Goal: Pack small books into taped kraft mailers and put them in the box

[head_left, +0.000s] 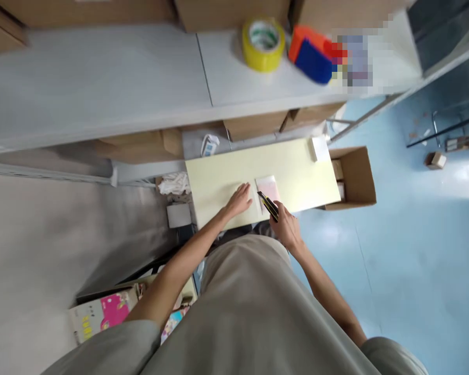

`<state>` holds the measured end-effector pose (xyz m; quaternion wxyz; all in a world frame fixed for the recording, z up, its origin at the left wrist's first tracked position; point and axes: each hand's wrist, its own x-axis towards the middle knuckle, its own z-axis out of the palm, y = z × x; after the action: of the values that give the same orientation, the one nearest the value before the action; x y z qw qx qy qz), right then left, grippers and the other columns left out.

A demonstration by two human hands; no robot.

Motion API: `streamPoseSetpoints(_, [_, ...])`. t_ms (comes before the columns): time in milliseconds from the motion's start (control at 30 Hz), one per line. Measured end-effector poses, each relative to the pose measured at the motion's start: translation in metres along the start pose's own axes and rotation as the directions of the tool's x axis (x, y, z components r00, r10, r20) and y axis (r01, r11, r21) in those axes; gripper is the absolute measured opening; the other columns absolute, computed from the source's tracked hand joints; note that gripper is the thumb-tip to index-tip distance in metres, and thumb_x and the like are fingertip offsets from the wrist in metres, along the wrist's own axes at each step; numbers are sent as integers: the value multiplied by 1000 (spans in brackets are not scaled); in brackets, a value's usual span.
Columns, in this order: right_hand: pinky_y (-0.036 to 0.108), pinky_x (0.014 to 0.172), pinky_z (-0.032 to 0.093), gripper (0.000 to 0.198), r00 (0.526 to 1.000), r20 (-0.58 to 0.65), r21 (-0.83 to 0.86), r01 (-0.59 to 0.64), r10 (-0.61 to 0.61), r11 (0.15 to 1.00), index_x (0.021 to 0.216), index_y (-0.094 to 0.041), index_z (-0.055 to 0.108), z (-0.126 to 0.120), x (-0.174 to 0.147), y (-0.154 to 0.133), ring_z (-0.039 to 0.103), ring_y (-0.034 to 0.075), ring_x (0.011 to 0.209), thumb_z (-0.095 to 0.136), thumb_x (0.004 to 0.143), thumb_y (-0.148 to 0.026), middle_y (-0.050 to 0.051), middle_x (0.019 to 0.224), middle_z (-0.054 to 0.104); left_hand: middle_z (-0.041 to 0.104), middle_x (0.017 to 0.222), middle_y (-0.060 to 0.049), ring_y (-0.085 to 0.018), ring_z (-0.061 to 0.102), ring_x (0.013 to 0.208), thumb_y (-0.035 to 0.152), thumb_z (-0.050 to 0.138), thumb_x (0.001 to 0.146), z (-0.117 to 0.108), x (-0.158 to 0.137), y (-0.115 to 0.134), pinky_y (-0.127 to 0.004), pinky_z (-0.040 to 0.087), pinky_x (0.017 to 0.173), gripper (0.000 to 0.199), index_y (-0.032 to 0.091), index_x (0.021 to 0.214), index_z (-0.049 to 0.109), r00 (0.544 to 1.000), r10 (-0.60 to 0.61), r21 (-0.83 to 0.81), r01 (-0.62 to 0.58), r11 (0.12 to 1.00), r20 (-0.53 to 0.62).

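Observation:
My right hand (pixel 287 226) is wrapped round a black-and-yellow box cutter (pixel 269 207), whose tip points up and to the left. Under and beside the cutter lies a small pinkish-white packet or sheet (pixel 268 190) on a pale yellow board-like tabletop (pixel 219 174). Left of that packet, my left hand (pixel 239 200) rests on the tabletop with its fingers stretched out. Whether its fingertips touch the packet's edge is hard to make out. A small white box or stack (pixel 319 149) sits at the tabletop's far right corner.
Above the far edge runs a grey shelf (pixel 121 78) bearing a yellow tape roll (pixel 262 46) and an orange-and-blue object (pixel 312 54). An open cardboard box (pixel 355 179) stands at the right. Crumpled white material (pixel 174 183) and a printed carton (pixel 101 315) lie at the left.

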<state>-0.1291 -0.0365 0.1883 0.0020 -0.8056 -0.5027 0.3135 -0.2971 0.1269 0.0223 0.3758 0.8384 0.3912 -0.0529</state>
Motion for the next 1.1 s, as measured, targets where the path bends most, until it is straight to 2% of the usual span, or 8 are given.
streamPoseSetpoints(133, [40, 82, 63, 44, 946, -296, 131, 177, -131, 975, 151, -23, 61, -45, 46, -18, 86, 35, 101, 63, 109, -35, 14, 129, 87, 65, 172, -23, -37, 58, 167, 29, 63, 110, -59, -16, 21, -58, 45, 144, 61, 14, 169, 57, 953, 77, -39, -92, 995, -295])
streamPoseSetpoints(267, [41, 85, 65, 39, 755, -546, 79, 478, -364, 875, 144, -23, 68, -112, 114, -63, 83, 36, 112, 64, 109, -41, 17, 140, 80, 73, 163, -17, -34, 66, 158, 34, 60, 114, -135, -22, 55, -59, 53, 138, 50, 23, 163, 63, 809, 149, -21, -196, 980, -569])
streamPoseSetpoints(467, [47, 109, 62, 44, 612, -571, -87, 617, -547, 782, 152, -18, 72, -190, 224, -151, 76, 37, 126, 63, 110, -29, 21, 141, 76, 74, 163, -14, -32, 68, 155, 38, 58, 118, -214, -40, 125, -55, 54, 136, 48, 27, 165, 63, 628, 154, 6, -231, 973, -763])
streamPoseSetpoints(567, [54, 120, 56, 41, 637, -497, -128, 617, -589, 776, 149, -16, 73, -201, 268, -179, 72, 40, 133, 63, 110, -23, 23, 140, 77, 74, 163, -13, -31, 68, 155, 38, 57, 119, -222, -48, 146, -54, 54, 136, 49, 27, 166, 62, 599, 129, 11, -196, 981, -791])
streamPoseSetpoints(733, [60, 125, 51, 34, 680, -431, -145, 596, -593, 790, 143, -15, 73, -196, 314, -192, 67, 40, 139, 62, 112, -23, 25, 141, 77, 74, 162, -13, -31, 68, 155, 33, 60, 116, -206, -42, 146, -54, 53, 137, 47, 26, 162, 66, 620, 19, -33, -73, 997, -785])
streamPoseSetpoints(967, [64, 130, 51, 51, 425, -544, -70, 836, -724, 544, 151, -26, 68, -145, 296, -120, 64, 33, 143, 31, 127, -51, 14, 148, 68, 78, 157, -16, -31, 76, 145, 26, 61, 113, -101, -11, 95, -47, 60, 128, 43, 18, 154, 71, 799, -311, -328, 152, 932, -515])
streamPoseSetpoints(1033, [60, 126, 56, 51, 472, -530, -1, 831, -705, 557, 146, -27, 70, -108, 281, -73, 68, 31, 136, 31, 127, -53, 13, 140, 69, 81, 152, -17, -32, 78, 141, 23, 62, 111, -56, -3, 83, -47, 61, 126, 41, 18, 150, 73, 864, -387, -375, 259, 890, -323])
streamPoseSetpoints(1100, [54, 116, 63, 46, 620, -469, 125, 752, -629, 647, 142, -25, 70, -61, 268, -17, 72, 29, 125, 34, 126, -50, 14, 133, 71, 81, 149, -19, -35, 78, 141, 21, 65, 108, -15, 5, 79, -49, 60, 127, 41, 18, 147, 74, 893, -421, -354, 345, 869, -163])
